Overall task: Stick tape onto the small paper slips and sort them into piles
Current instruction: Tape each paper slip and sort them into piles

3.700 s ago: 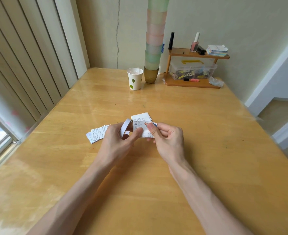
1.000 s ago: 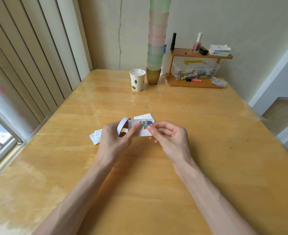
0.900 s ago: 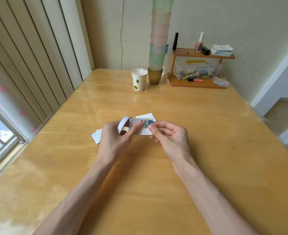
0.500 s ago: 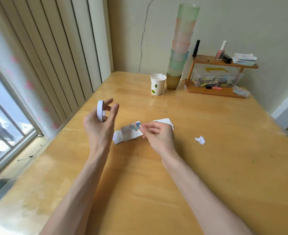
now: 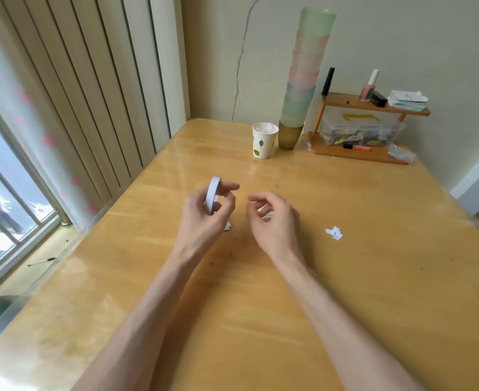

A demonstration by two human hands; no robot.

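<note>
Starting nearest: tape roll [image 5: 213, 193] is held upright, clasped by left hand [image 5: 204, 221]; right hand [image 5: 277, 224] is curled over paper slips [image 5: 266, 215] on surface [image 5: 232, 306], grip cannot be told. Scraps [image 5: 334, 233] are scattered rightward. Farther: paper cup [image 5: 263, 142], contents unclear; stacked tumblers [image 5: 303, 80]; clear box [image 5: 362, 134] filled with small clutter.

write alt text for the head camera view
Over a glossy wooden table, a person's left hand holds a white tape roll while the right hand hovers beside it, fingers curled. Small white paper scraps lie to its right.
</note>
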